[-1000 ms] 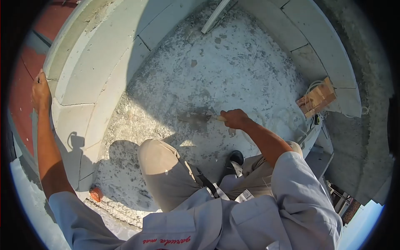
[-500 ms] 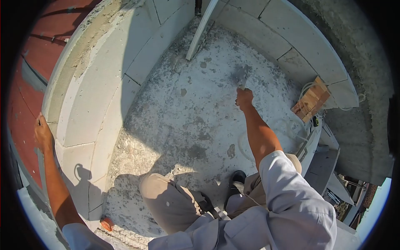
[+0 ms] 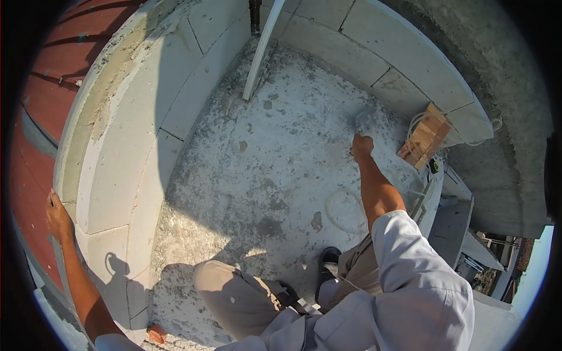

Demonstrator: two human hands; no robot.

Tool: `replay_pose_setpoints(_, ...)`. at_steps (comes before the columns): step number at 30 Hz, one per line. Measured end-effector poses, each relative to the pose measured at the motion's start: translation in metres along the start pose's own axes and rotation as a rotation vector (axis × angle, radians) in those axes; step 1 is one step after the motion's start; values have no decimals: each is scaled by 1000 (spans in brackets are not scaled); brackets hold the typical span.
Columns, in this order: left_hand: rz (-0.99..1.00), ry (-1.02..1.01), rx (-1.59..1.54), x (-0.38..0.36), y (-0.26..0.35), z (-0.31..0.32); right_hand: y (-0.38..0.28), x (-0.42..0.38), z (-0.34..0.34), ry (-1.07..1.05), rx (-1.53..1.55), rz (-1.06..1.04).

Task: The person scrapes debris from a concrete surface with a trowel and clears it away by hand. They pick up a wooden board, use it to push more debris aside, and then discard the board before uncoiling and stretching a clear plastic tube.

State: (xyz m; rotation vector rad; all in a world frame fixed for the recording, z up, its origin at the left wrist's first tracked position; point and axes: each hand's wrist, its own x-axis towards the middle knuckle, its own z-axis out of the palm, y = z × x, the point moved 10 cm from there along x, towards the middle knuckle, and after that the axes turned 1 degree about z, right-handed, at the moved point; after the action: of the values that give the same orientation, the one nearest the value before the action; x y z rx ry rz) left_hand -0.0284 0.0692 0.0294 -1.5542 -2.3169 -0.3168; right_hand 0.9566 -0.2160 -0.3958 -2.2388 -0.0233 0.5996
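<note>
My right hand (image 3: 362, 146) reaches out over the rough, whitish floor (image 3: 281, 152), closed round the handle of a trowel (image 3: 363, 121). The grey blade, slightly blurred, points away from me close over the floor. Off to the left, my left hand (image 3: 58, 218) grips the top edge of the low white block wall (image 3: 120, 175), fingers curled at the rim.
A pale straight batten (image 3: 262, 52) leans in the far corner. At the right lie a wooden board piece (image 3: 425, 137), a looped hose (image 3: 342, 207) and a tape measure (image 3: 433, 165). An orange object (image 3: 156, 334) sits by the wall's foot. Red roofing (image 3: 44, 152) lies beyond the wall.
My right hand has moved with the trowel to the right and slightly nearer to me. The view has shifted a little; my left hand stays at the wall's edge.
</note>
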Motion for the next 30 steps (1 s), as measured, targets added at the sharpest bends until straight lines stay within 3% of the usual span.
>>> replay_pose_setpoints(3,16,9,3,0,4,-2,-56,-25,19,-167,-199,-329)
replay_pose_setpoints(6,46,53,-6,7,-9,2,-74,-2,36,-253,-256,-361)
replay_pose_setpoints(10,6,33,1,-4,8,-12,-4,78,2,-109,311,92)
replay_pose_setpoints(13,-18,14,-8,-8,8,-9,15,61,-3,36,619,229)
replay_pose_setpoints(15,-37,-8,-17,-10,11,-13,-6,28,26,-58,296,74)
replay_pose_setpoints(17,-51,18,-19,-12,12,-15,-63,-62,67,-193,-61,-311)
replay_pose_setpoints(19,-49,29,-17,-11,8,-14,-83,-105,131,-183,-369,-999)
replay_pose_setpoints(22,-38,27,-8,-7,5,-10,-80,-133,187,-335,-582,-1099)
replay_pose_setpoints(25,-65,36,7,-9,4,-12,-62,-75,181,-385,-379,-639)
replay_pose_setpoints(28,-72,39,2,-10,8,-14,-83,-64,161,-324,-345,-576)
replay_pose_setpoints(30,-71,44,8,-10,7,-14,-119,-100,159,-416,-344,-627)
